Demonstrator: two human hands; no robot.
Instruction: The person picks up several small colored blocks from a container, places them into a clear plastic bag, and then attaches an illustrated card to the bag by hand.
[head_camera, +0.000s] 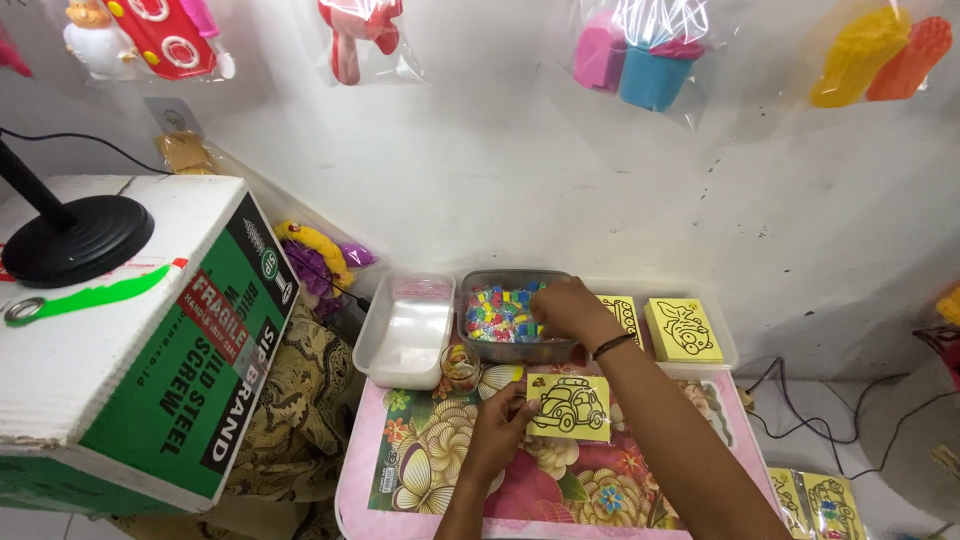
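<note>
The right hand (566, 308) is stretched forward at 12 o'clock, fingers curled down into the grey tray (480, 346) of small coloured pieces (496, 312); whether a piece is pinched cannot be told. The left hand (500, 428) is pinched on the left edge of a yellow car card (570, 406), held over the flowered table (430, 470). At 10 o'clock a white tray (405, 340) is seen with clear bags inside. At 2 o'clock yellow cards (682, 330) are stacked.

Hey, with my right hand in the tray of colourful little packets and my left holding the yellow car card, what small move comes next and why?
Probably lift a packet out: your right hand is over the colourful packets in the grey tray, while your left hand holds the yellow car card flat on the floral table.
</note>
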